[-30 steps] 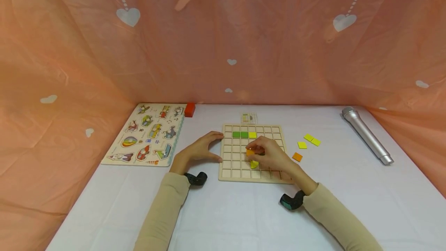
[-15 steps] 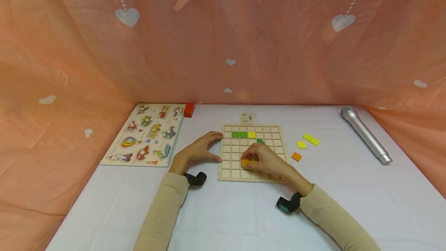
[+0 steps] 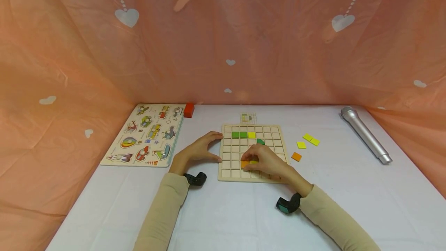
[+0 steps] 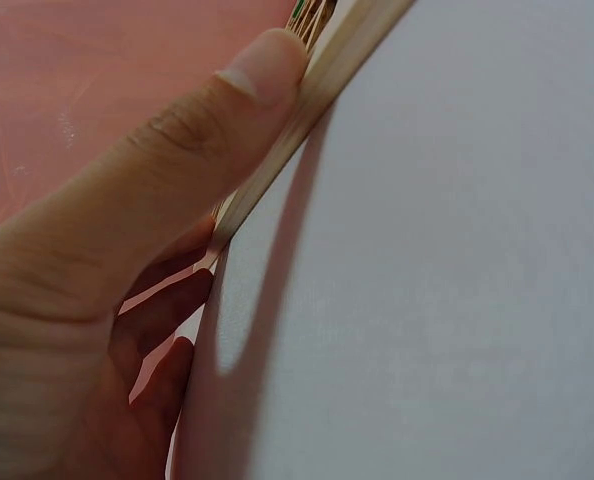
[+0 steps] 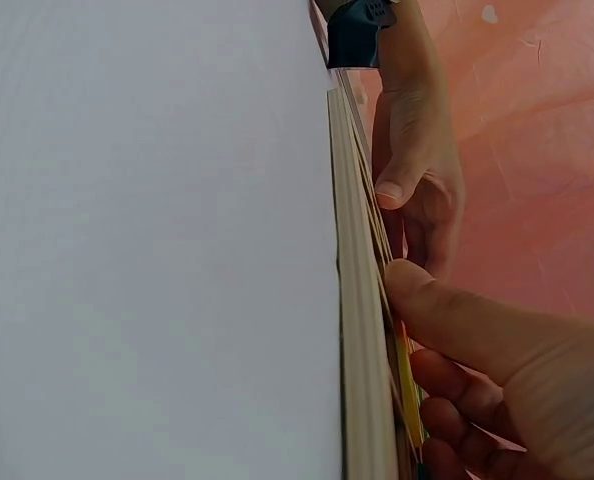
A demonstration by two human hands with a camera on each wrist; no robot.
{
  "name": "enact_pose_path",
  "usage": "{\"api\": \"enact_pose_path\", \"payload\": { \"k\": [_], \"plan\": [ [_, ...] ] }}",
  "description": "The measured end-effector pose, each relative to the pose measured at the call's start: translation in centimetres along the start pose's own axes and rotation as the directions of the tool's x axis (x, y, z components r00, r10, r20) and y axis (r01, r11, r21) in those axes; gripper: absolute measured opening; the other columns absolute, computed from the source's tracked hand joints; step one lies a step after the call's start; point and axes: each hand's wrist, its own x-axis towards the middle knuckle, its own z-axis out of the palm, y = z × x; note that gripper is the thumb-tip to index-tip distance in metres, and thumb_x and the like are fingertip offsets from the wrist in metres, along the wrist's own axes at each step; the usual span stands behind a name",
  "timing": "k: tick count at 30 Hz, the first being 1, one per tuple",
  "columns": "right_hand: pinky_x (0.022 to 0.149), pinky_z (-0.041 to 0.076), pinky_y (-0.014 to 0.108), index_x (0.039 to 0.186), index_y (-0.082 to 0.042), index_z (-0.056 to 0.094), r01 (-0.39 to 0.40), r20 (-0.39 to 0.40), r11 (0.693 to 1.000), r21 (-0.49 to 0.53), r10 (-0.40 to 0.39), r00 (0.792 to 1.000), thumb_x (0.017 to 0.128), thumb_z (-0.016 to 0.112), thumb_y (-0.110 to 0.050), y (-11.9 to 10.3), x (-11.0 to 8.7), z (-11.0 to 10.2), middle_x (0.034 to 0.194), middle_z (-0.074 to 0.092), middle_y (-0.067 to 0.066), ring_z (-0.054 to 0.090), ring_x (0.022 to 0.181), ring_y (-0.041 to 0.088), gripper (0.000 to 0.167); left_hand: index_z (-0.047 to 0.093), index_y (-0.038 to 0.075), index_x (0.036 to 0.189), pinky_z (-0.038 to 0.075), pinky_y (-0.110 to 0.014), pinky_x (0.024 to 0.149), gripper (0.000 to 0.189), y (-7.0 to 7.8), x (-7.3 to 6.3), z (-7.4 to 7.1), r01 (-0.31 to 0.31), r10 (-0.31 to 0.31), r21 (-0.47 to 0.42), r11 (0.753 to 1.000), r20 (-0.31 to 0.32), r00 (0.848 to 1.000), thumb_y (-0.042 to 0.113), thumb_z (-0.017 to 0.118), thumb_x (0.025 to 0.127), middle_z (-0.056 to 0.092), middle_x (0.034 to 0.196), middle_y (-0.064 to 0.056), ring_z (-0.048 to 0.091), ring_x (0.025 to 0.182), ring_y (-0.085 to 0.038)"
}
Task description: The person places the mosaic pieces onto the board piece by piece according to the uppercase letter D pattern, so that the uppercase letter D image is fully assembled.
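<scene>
We see a pale table (image 3: 223,220) bearing everything. On its left lies the puzzle (image 3: 146,134), well apart from the right hand and probably set aside to leave room. The gridded board (image 3: 225,173) sits central, presumably so both hands can reach it. The mic (image 3: 366,135) lies far right, touched by neither hand.

The left hand (image 3: 198,150) has thumb and fingers spread apart, their tips against the board's left edge, we judge to steady it. The right hand (image 3: 266,160) bends over the grid, thumb and fingertip pinching an orange tile (image 3: 245,164) at a cell, likely for fine control.

Just beyond the board lies the card (image 3: 248,118), perhaps there for easy viewing; the red block (image 3: 189,110) stands by the puzzle. Two green tiles (image 3: 239,134) and a yellow tile (image 3: 252,134) share a row. The spare tiles (image 3: 301,145) lie right of the board, handy for the right hand.
</scene>
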Motion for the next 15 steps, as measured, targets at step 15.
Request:
{"api": "enact_pose_path", "payload": {
  "k": [15],
  "plan": [
    [0.069,0.054,0.026,0.1,0.001,0.068,0.023,-0.261,0.999,0.029,-0.015,0.965,0.076,0.076,-0.006,3.5,-3.4,-5.7,0.094,0.065,0.013,0.059,0.078,0.02,0.027,0.041,0.006,0.139,0.023,-0.036,0.114,0.086,0.2,-0.2,0.0,-0.008,0.009,0.027,1.0,-0.003,1.0,0.031,0.083,0.069,0.037,0.144,-0.008,0.03,0.136,-0.024]
  ]
}}
